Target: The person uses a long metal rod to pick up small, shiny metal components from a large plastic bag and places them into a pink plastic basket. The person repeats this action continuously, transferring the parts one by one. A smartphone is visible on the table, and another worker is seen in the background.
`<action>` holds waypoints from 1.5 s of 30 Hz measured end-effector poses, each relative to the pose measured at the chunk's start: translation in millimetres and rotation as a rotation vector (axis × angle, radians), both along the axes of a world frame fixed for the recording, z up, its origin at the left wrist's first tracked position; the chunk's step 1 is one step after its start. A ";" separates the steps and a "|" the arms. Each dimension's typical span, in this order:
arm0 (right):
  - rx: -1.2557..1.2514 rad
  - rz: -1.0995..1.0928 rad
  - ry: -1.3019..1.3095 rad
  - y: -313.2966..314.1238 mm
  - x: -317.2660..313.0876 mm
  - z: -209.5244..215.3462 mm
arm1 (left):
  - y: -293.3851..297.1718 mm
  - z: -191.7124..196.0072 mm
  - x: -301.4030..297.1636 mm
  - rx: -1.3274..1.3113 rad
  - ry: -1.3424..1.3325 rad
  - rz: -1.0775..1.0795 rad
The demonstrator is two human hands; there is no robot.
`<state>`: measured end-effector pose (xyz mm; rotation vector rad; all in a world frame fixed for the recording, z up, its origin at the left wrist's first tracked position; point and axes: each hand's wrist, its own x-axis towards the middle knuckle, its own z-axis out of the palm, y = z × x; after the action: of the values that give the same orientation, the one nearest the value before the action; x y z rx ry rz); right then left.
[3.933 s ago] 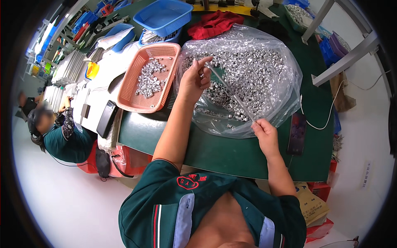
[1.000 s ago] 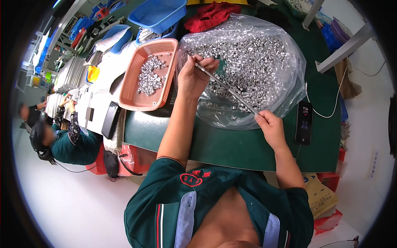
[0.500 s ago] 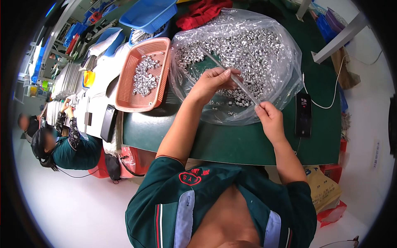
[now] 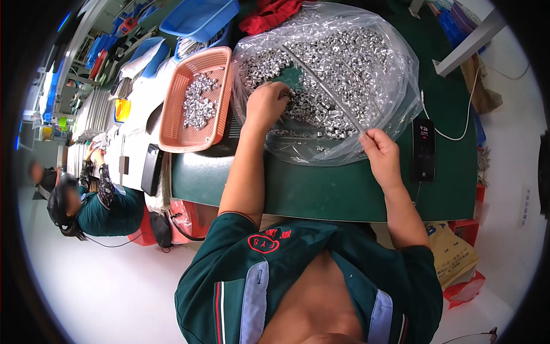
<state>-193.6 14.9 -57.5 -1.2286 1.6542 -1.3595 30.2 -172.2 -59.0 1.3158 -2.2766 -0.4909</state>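
Note:
My right hand (image 4: 381, 153) pinches the lower end of a long thin metal rod (image 4: 324, 84). From there the rod slants up and to the left over a large clear plastic bag (image 4: 404, 106) of small silvery metal pieces (image 4: 349, 57). At the left side of the pile is my left hand (image 4: 266, 105), away from the rod. Its fingers are curled in among the pieces, with the tips partly hidden; what they grip, if anything, cannot be made out.
A pink plastic basket (image 4: 166, 123) with similar metal pieces stands left of the bag, below blue baskets (image 4: 197, 17). Red cloth (image 4: 269, 16) lies behind. At right are a phone (image 4: 423, 152) and a white cable (image 4: 458, 137). A co-worker (image 4: 112, 209) sits at far left.
My left hand has let go of the rod and moved left and slightly up to the edge of the pile. My right hand keeps hold of the rod's lower end.

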 end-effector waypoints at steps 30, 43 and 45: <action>0.051 0.095 0.136 0.7 3.0 -6.7 | -18.1 -13.5 12.1 1.170 1.818 -0.223; -0.003 -0.013 0.054 -2.1 0.1 -1.3 | -21.5 -3.0 8.6 0.325 0.724 0.159; 0.001 -0.004 0.051 -1.8 -0.5 -2.1 | -22.8 -11.9 9.0 0.203 0.501 0.187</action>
<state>-194.1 13.1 -59.6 -1.2693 1.6927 -1.3402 39.2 -195.1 -70.8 1.3043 -1.7126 -0.8903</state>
